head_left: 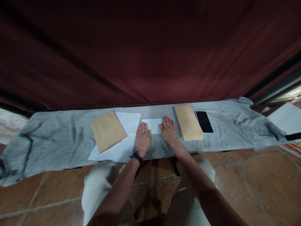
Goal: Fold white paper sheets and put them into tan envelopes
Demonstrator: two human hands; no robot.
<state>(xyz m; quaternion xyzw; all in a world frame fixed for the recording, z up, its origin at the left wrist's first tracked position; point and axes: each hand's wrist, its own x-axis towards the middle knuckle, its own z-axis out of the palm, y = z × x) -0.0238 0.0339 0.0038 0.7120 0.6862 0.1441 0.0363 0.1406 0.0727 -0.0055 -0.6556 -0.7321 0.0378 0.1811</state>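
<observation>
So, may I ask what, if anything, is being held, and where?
Nothing is gripped; left hand and right hand rest on opposite ends of the paper strip.

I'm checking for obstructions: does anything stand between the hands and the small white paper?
Nothing visible does. The left hand and right hand lie flat at opposite ends of the small white paper; the brown envelope and the stack of envelopes lie off to either side.

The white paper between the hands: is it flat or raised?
Flat: the white paper lies on the grey cloth, left hand and right hand at its ends.
</observation>
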